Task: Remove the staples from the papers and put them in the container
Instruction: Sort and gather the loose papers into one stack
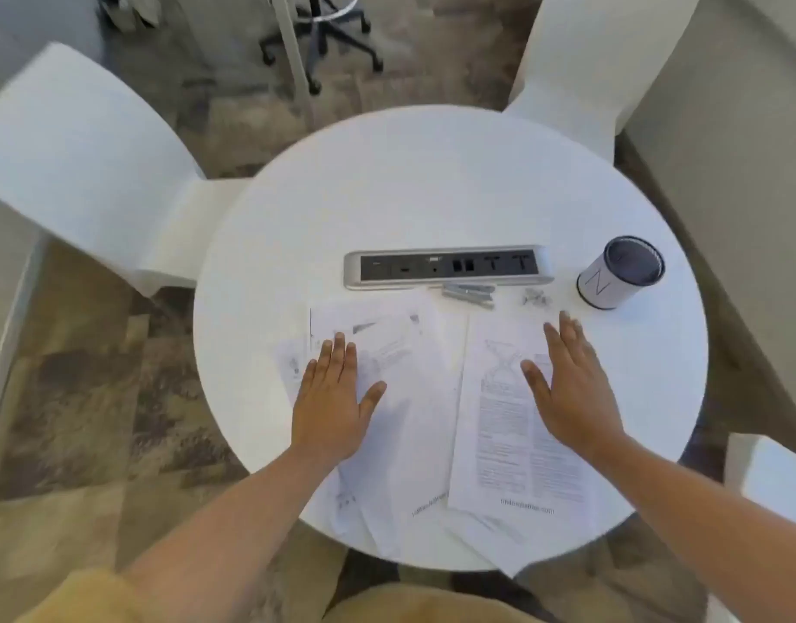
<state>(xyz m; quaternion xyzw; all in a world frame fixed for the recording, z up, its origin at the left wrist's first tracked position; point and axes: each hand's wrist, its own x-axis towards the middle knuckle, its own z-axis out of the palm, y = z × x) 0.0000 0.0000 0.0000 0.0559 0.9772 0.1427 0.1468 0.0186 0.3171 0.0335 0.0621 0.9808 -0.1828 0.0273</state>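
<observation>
Several printed white papers [425,397] lie spread over the near half of a round white table [432,186]. My left hand [331,397] rests flat on the left sheets, fingers apart, holding nothing. My right hand [571,388] hovers flat over the right sheet [504,442], also holding nothing. A white cylindrical container [616,274] with a dark inside stands at the table's right. A small heap of loose staples [536,299] lies just left of it. A grey metal tool [470,295] lies beyond the papers.
A silver power-socket strip [447,267] is set in the table's middle. White chairs stand at the left [81,164], back right [580,74] and near right [773,483]. An office stool base [324,38] is on the floor beyond the table.
</observation>
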